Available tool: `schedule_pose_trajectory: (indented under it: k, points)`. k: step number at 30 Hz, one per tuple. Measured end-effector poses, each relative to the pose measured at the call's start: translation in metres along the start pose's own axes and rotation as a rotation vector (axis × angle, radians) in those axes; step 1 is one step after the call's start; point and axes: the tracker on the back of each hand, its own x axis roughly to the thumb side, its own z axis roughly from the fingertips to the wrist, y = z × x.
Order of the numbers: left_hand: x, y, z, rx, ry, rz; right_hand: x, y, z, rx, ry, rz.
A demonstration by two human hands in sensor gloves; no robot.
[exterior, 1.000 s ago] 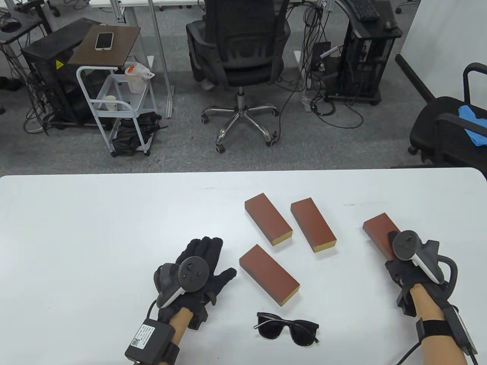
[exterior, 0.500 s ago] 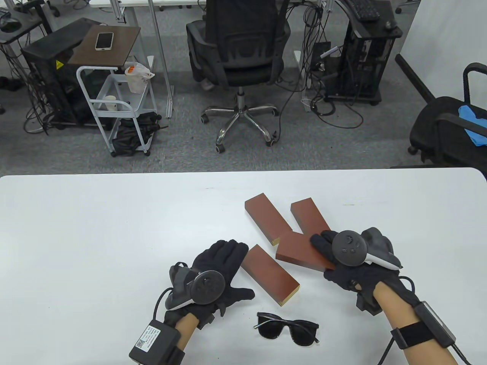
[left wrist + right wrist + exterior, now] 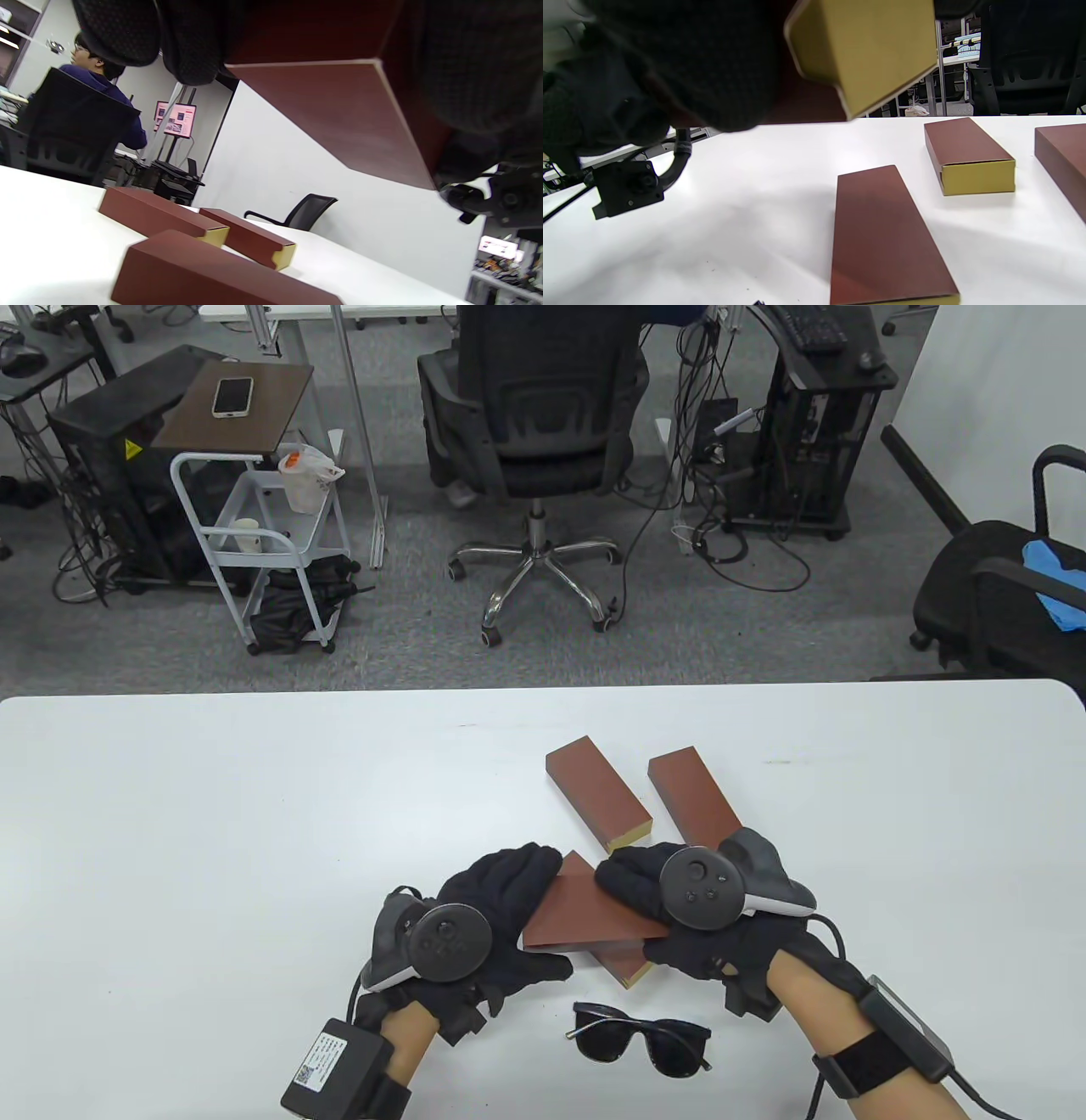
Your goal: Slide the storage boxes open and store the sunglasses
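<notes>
The place is an office: a swivel chair [image 3: 543, 432], a computer tower [image 3: 814, 441] trailing cables, grey carpet [image 3: 127, 653], and a person [image 3: 102, 80] seated at a desk.

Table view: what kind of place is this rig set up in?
Most likely an office or lab workspace: a black mesh swivel chair on grey carpet, black computer towers with tangled cables under desks, and a white metal trolley behind the white table.
</notes>
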Motion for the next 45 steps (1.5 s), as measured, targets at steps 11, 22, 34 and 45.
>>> schedule_pose_trajectory:
  k: [11,22,34,45]
  points:
    - [-0.009,-0.004,-0.002,-0.026,0.025,0.205,-0.023,0.013,0.02,-0.191,0.036,-0.14]
    - [-0.018,-0.009,0.001,-0.044,0.039,0.276,-0.059,0.038,0.035,-0.253,0.074,-0.483]
    - [-0.032,-0.014,0.005,-0.087,0.084,0.245,-0.088,0.041,0.05,-0.248,0.17,-0.458]
    - [-0.048,-0.015,0.011,-0.109,0.154,0.284,-0.12,0.036,0.072,-0.26,0.248,-0.554]
